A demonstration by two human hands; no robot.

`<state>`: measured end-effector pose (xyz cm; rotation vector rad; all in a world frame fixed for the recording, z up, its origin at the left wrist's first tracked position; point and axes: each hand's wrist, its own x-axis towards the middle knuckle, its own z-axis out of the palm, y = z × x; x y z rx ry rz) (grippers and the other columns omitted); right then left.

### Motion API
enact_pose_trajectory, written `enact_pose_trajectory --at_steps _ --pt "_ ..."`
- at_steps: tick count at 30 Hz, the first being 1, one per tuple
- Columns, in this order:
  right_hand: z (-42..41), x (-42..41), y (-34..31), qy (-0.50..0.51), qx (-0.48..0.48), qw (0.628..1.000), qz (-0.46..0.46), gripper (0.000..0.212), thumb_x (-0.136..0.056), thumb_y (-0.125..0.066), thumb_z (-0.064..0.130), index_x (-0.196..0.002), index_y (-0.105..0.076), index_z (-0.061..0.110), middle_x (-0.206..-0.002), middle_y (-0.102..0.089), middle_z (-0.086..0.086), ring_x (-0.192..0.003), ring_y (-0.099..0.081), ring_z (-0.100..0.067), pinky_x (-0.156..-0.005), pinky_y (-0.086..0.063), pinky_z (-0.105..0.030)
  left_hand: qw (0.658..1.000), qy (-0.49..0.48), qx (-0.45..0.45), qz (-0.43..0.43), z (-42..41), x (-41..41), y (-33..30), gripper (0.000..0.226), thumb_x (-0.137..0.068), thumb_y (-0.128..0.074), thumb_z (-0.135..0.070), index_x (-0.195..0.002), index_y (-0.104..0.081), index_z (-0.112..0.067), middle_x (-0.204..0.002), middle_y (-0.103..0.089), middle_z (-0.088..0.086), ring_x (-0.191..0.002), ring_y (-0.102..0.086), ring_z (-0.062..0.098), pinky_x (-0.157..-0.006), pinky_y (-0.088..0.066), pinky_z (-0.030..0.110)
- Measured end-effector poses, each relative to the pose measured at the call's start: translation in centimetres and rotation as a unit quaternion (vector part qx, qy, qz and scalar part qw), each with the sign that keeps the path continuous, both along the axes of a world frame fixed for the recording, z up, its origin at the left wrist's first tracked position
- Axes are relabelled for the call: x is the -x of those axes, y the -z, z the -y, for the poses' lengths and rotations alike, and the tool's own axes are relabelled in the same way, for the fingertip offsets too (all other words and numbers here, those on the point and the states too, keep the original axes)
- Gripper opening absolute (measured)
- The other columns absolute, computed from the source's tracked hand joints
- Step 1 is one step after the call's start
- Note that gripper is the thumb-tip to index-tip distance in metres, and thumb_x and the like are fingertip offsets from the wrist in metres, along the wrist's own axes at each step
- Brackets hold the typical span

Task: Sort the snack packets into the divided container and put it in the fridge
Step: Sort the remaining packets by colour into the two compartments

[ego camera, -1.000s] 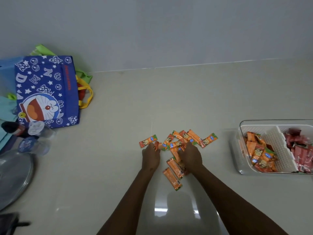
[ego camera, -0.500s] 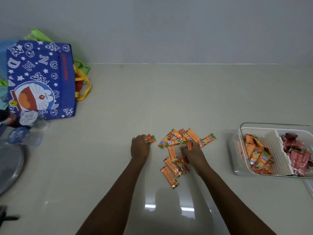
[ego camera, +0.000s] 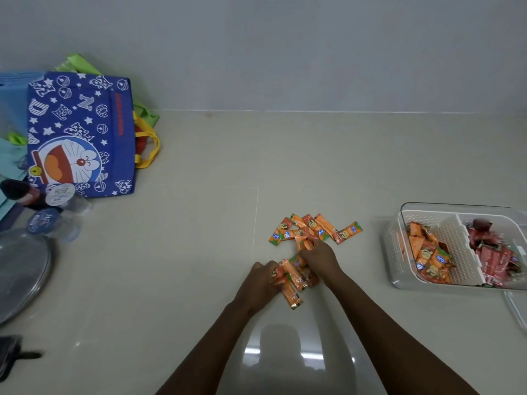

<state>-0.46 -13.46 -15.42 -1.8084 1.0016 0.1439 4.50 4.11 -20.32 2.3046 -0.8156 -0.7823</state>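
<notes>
- Left hand: fingers curled, gripping a bunch of orange snack packets at its near end; bunch sits low on the surface, roughly centre of view.
- Right hand: knuckles up, fingers bent down onto the same bunch from the far side, pinching packets at their top ends. Both hands nearly touching, the packets between them.
- One packet sticks out toward the person from under the bunch, lying flat.
- Loose packets: a fan of orange ones lies just beyond the right hand, overlapping each other, flat on the surface. Rightmost one angled out toward the container.
- Divided container: clear plastic, perforated white insert, at right, well apart from the hands. Left compartment holds orange packets in a heap; right compartment holds dark red packets. A slanted divider stands between them. Right edge of container runs out of view.
- A clear lid-like piece lies just nearside of the container at the frame edge; cannot tell more.
- Far left: blue cartoon-print bag with yellow handles, lying against green and light-blue fabric.
- Near the bag: two clear bottles on their sides, caps toward the camera; a dark-capped item beside them.
- Round glass lid at left edge, partly cut off.
</notes>
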Motion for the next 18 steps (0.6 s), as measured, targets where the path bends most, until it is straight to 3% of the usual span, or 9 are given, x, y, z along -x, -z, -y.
enact_pose_trajectory --at_steps 3,5,8,11,14,16,18 --pt "0.5 3.0 -1.4 0.057 -0.092 0.994 0.019 0.016 -0.081 -0.057 0.014 -0.097 -0.062 0.012 -0.094 -0.067 -0.012 -0.088 -0.065 -0.028 -0.074 -0.053 -0.036 0.989 0.133 -0.049 0.036 0.7 0.4 -0.1 0.026 -0.078 -0.07 -0.039 -0.098 -0.062 -0.025 -0.099 -0.068 -0.003 -0.091 -0.052 0.023 -0.085 -0.044 0.037" --pt "1.0 5.2 -2.2 0.087 -0.137 0.986 0.03 0.016 -0.083 -0.058 0.014 -0.098 -0.062 0.013 -0.094 -0.068 -0.012 -0.087 -0.067 -0.029 -0.072 -0.053 -0.037 0.982 0.158 -0.076 0.067 1.2 1.1 -0.3 0.028 -0.078 -0.07 -0.041 -0.099 -0.065 -0.023 -0.102 -0.067 -0.002 -0.093 -0.052 0.022 -0.087 -0.044 0.039" --pt "1.6 8.2 -3.6 0.131 -0.168 0.975 0.06 0.007 -0.087 -0.058 0.011 -0.094 -0.059 0.012 -0.084 -0.064 -0.01 -0.075 -0.061 -0.022 -0.063 -0.048 -0.033 0.989 0.053 -0.107 0.084 1.7 2.1 -0.7 0.045 -0.074 -0.073 -0.045 -0.112 -0.062 -0.024 -0.106 -0.059 0.001 -0.097 -0.056 0.02 -0.08 -0.052 0.033" --pt "2.4 10.3 -5.2 0.166 -0.205 0.96 0.098 0.012 -0.091 -0.055 0.011 -0.102 -0.058 0.009 -0.087 -0.066 -0.016 -0.078 -0.064 -0.023 -0.064 -0.049 -0.032 0.992 0.01 -0.089 0.093 2.3 3.5 -0.6 0.045 -0.08 -0.068 -0.046 -0.117 -0.06 -0.022 -0.113 -0.058 -0.002 -0.103 -0.054 0.019 -0.079 -0.047 0.027" --pt "3.4 11.7 -7.1 0.194 -0.24 0.94 0.143 0.012 -0.094 -0.052 0.011 -0.104 -0.058 0.01 -0.085 -0.066 -0.015 -0.079 -0.064 -0.022 -0.066 -0.048 -0.032 0.993 -0.103 0.029 -0.041 3.6 5.1 -2.6 0.028 -0.088 -0.066 -0.033 -0.11 -0.067 -0.016 -0.102 -0.069 0.0 -0.092 -0.063 0.018 -0.07 -0.045 0.018" --pt "4.4 12.3 -8.4 0.212 -0.255 0.927 0.173 0.012 -0.095 -0.052 0.01 -0.105 -0.058 0.009 -0.083 -0.066 -0.014 -0.076 -0.064 -0.02 -0.066 -0.049 -0.032 0.958 -0.215 0.098 -0.164 5.1 5.8 -5.0 0.024 -0.092 -0.061 -0.031 -0.109 -0.065 -0.015 -0.092 -0.069 -0.002 -0.078 -0.064 0.01 -0.058 -0.045 0.013" --pt "5.8 13.4 -9.6 0.231 -0.259 0.915 0.208 0.013 -0.095 -0.051 0.009 -0.107 -0.057 0.008 -0.086 -0.066 -0.015 -0.073 -0.065 -0.019 -0.064 -0.05 -0.03 0.922 -0.263 0.147 -0.242 7.1 6.8 -7.4 0.017 -0.094 -0.058 -0.031 -0.101 -0.064 -0.017 -0.087 -0.071 -0.002 -0.074 -0.067 0.013 -0.06 -0.05 0.019"
